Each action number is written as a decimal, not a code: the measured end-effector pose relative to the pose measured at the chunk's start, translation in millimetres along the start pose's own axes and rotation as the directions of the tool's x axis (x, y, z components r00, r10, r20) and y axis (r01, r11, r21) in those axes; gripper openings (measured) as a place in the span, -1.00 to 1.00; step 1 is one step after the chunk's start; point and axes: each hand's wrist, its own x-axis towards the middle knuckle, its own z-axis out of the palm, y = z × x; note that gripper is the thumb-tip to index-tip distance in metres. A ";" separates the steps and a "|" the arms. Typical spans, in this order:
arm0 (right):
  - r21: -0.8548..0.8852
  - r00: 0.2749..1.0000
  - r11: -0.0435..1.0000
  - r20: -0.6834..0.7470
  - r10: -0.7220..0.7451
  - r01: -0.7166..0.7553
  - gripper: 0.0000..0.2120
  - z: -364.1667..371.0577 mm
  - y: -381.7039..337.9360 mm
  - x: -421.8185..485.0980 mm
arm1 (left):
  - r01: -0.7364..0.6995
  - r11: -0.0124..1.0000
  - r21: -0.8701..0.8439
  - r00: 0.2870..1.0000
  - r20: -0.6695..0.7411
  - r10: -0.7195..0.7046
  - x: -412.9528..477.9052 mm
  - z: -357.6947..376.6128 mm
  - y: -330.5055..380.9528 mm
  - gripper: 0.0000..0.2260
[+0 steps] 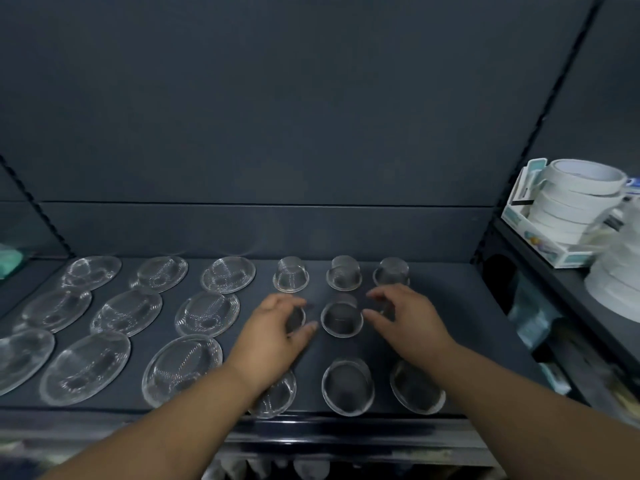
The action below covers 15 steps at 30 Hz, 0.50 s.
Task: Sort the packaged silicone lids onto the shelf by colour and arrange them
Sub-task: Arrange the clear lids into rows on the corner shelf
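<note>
Well left of the centre domed lid (pixel 341 318), nine clear flat oval lids (pixel 131 313) lie in three rows of three on the dark shelf (pixel 467 341), evenly spaced. Just left of it, my left hand (pixel 270 337) is curled round the left domed lid (pixel 296 318), fingers behind and thumb in front. The centre domed lid itself sits untouched between my hands, with three small domed lids (pixel 348 386) in the row behind it and three in the row in front. Just right of it, my right hand (pixel 408 320) arches with bent fingers over the last lid of that middle row. That lid is almost hidden, so I cannot tell whether I am holding it. Far right of it, on the next shelf unit, stand stacked white tape rolls (pixel 575 199).

Every lid looks clear, so I see no colours to separate. I judge the sorting nearly done, with only straightening the middle row left.
</note>
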 end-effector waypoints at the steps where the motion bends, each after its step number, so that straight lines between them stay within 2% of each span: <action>1: 0.016 1.000 1.000 0.005 0.005 -0.005 -0.73 -6.8 4.5 -6.9 | -0.031 0.999 -0.028 0.999 0.041 0.032 -8.1 4.0 10.3 -0.65; 4: 0.026 0.999 1.000 0.051 -0.005 0.003 -0.77 -21.5 17.3 -28.2 | -0.079 0.994 -0.070 0.972 0.214 0.092 -30.2 21.3 34.3 -0.51; 6: 0.011 0.990 1.000 0.141 -0.009 0.008 -0.69 -27.0 25.7 -41.5 | -0.077 0.996 -0.034 0.956 0.282 0.084 -39.5 32.1 40.9 -0.44; 8: -0.027 0.963 0.999 0.266 -0.030 0.038 -0.56 -28.9 33.6 -52.9 | -0.068 0.998 -0.011 0.952 0.298 0.068 -44.6 39.9 42.9 -0.41; 10: -0.081 0.938 0.990 0.337 -0.080 0.113 -0.51 -27.4 41.1 -60.6 | -0.054 0.999 0.004 0.955 0.292 0.051 -46.9 43.7 43.2 -0.46; 15: -0.082 0.943 0.983 0.304 -0.134 0.166 -0.46 -25.5 47.9 -66.4 | -0.016 0.999 0.045 0.962 0.274 0.003 -47.0 44.2 45.3 -0.49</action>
